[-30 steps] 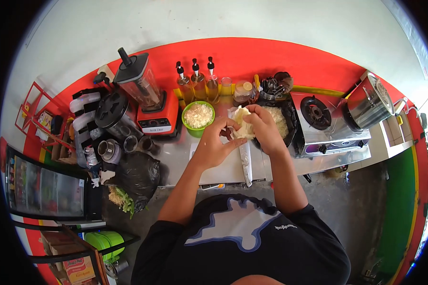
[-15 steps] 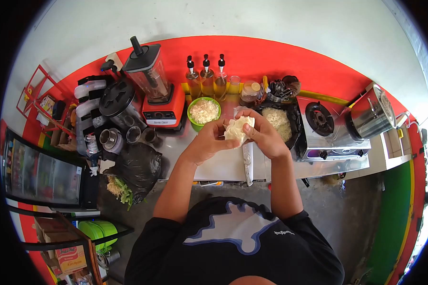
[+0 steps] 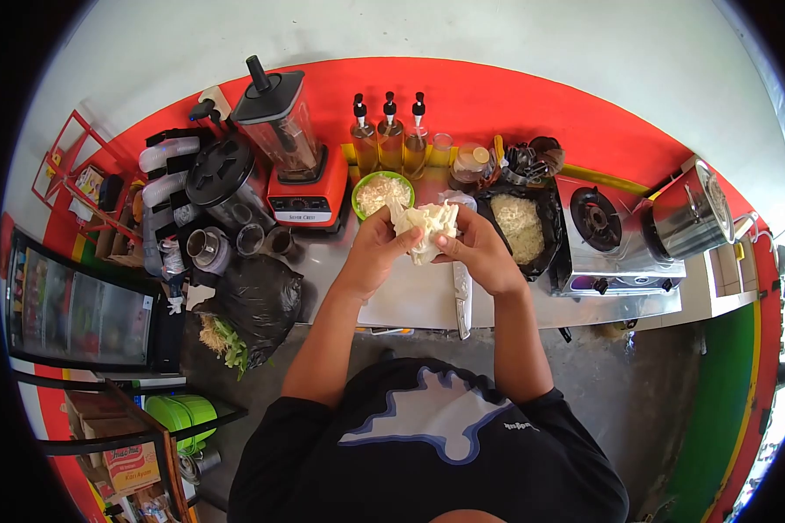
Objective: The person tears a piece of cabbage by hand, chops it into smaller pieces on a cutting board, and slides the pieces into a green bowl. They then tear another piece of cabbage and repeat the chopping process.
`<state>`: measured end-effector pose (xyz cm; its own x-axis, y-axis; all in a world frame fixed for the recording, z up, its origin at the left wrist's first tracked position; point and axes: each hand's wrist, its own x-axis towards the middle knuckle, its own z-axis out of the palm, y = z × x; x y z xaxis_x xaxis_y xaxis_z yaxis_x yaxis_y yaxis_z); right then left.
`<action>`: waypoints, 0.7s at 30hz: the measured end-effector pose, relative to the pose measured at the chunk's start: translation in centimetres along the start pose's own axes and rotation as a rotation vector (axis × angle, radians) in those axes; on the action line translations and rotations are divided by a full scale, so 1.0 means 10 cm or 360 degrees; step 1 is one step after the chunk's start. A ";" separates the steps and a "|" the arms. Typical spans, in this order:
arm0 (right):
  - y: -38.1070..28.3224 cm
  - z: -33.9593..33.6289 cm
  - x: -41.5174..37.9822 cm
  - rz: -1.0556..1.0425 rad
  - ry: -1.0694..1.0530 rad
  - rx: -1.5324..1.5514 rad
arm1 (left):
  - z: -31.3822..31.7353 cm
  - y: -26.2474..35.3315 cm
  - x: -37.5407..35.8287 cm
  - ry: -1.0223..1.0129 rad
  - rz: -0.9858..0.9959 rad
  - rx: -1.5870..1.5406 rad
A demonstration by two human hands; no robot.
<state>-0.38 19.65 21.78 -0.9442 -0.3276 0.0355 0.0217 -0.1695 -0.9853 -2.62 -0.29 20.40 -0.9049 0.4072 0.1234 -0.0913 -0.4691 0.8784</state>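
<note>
A pale, leafy white piece, perhaps cabbage (image 3: pixel 425 228), is held between both hands above the counter. My left hand (image 3: pixel 377 253) grips its left side, thumb on top. On the right side my right hand (image 3: pixel 484 248) holds it, thumb pressed at the lower edge. Behind my left hand stands a green bowl (image 3: pixel 358 206) with pale shreds. Below my right hand a knife (image 3: pixel 462 301) lies on a white board (image 3: pixel 410 292). To the right, a black-lined container (image 3: pixel 551 228) holds more pale shreds.
A red blender (image 3: pixel 303 196) and three pump bottles (image 3: pixel 390 144) stand along the wall. On the right are a gas stove (image 3: pixel 624 231) and a steel pot (image 3: pixel 693 212). A black plastic bag (image 3: pixel 257 301) with greens sits at the left counter edge.
The hands have moved slightly apart, and the white piece looks more spread open, its ragged leaves showing. The counter objects sit slightly shifted in view.
</note>
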 end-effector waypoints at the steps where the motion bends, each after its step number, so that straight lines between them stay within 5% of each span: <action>1: 0.01 -0.01 0.00 0.0008 0.0056 -0.0001 | 0.00 0.01 0.00 -0.0010 0.0004 0.0042; 8: -0.05 0.01 0.05 -0.0093 0.0321 -0.0078 | -0.06 0.09 0.09 0.0003 0.0190 0.0525; 21: 0.02 0.01 -0.05 -0.0112 0.0474 -0.0119 | -0.10 -0.08 0.17 -0.0071 0.0139 0.0662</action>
<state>0.11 19.63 21.59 -0.9975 -0.0286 0.0643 -0.0608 -0.1098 -0.9921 -4.48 0.00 19.49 -0.8820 0.4181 0.2176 0.1688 -0.1507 0.9741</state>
